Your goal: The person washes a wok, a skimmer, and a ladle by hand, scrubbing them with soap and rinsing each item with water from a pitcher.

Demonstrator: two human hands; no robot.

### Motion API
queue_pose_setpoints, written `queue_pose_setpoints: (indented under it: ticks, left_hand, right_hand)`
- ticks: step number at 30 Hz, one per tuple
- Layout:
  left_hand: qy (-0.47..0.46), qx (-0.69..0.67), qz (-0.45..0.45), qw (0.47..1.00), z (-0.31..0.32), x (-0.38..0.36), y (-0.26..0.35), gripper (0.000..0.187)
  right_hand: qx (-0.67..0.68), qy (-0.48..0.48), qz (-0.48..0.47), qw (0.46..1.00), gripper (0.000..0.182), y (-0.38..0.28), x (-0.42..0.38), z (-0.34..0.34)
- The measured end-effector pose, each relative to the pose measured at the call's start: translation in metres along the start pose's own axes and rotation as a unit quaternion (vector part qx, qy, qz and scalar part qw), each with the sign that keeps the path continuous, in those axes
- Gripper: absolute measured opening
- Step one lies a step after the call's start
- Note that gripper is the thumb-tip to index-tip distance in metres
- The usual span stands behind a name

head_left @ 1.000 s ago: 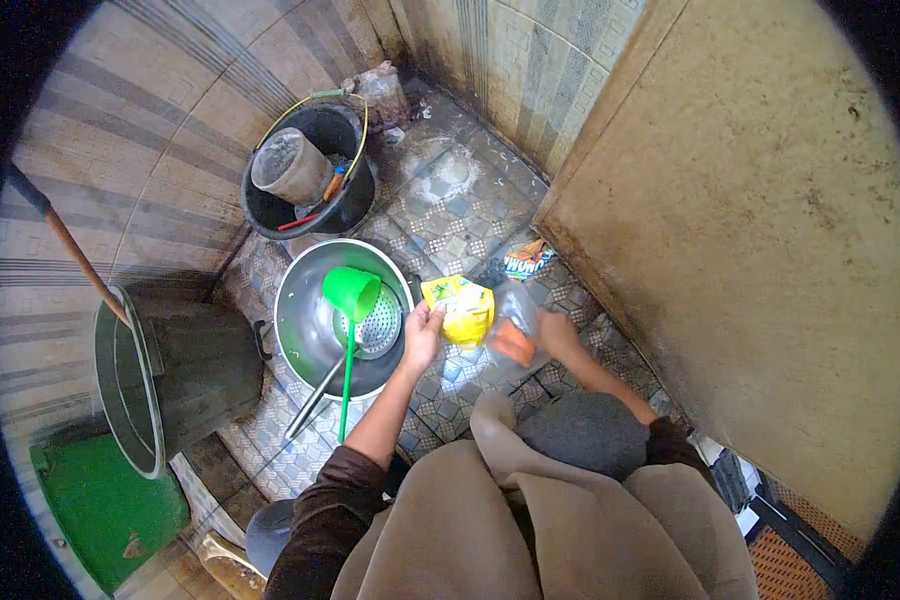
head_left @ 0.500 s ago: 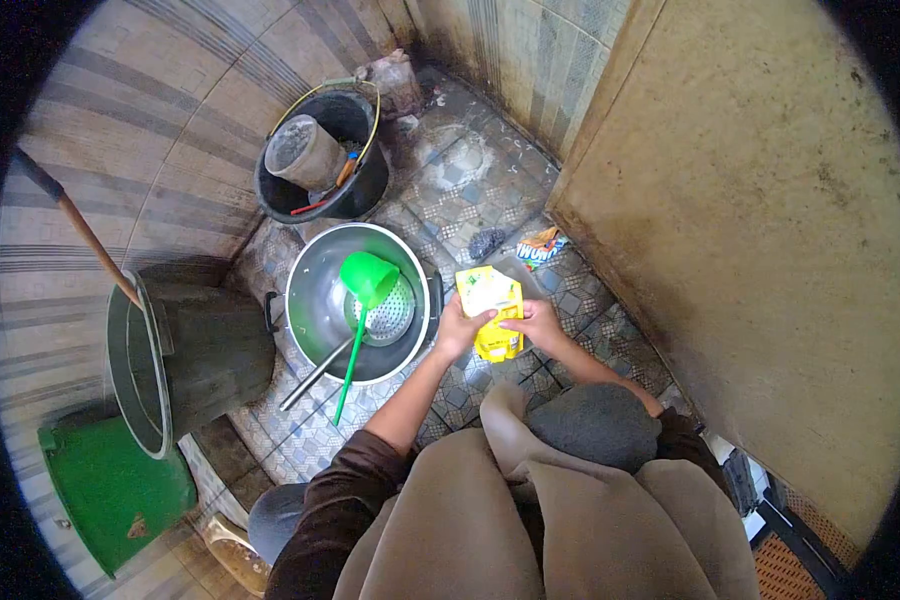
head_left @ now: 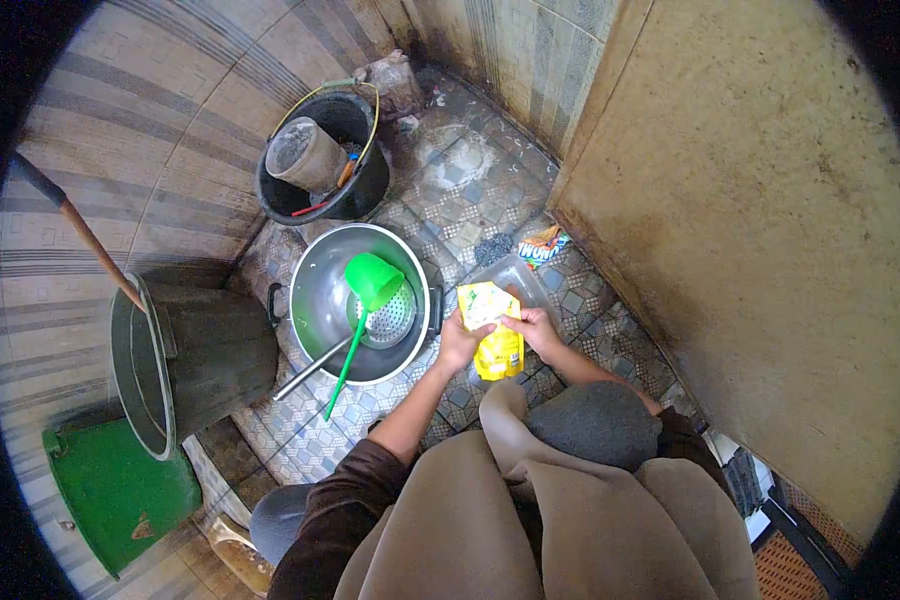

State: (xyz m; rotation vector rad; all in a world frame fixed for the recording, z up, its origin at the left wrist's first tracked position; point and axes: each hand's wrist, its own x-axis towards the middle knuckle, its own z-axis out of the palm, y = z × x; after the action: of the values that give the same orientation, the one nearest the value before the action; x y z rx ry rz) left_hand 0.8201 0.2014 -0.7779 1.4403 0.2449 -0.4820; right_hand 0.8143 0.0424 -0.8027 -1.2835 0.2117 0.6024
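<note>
A yellow refill pouch (head_left: 501, 352) with a pale upper part is held upright between my two hands, low over the tiled floor. On its left side my left hand (head_left: 461, 342) grips it, thumb across the front. My right hand (head_left: 537, 333) pinches the right side, its thumb near the other thumb. Just behind the pouch lies a clear plastic container (head_left: 526, 281), partly covered by it. To the left stands a large metal pot (head_left: 310, 262), holding a green long-handled dipper (head_left: 375, 281) and a perforated metal skimmer (head_left: 394, 322) whose handle rests over the rim.
A dark scouring pad (head_left: 493, 249) and a colourful packet (head_left: 542, 246) lie beyond the container. A black bucket (head_left: 363, 195) holds a smaller tub and brushes. At left are a grey bin (head_left: 225, 345) and a green lid-like panel (head_left: 120, 495); a board (head_left: 740, 230) closes off the right.
Both hands have brought the pouch slightly down toward my body, so more of the clear container shows behind it. The dipper and skimmer handles appear shifted slightly.
</note>
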Motion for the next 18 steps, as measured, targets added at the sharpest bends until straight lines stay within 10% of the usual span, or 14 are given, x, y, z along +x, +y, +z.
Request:
queue_pose_setpoints:
  ticks: [18]
  left_hand:
    - [0.025,-0.026,-0.005,0.999,0.011,-0.012,-0.01,0.03]
  right_hand:
    - [0.269,0.105,0.062,0.955,0.024,0.011,0.01,0.022]
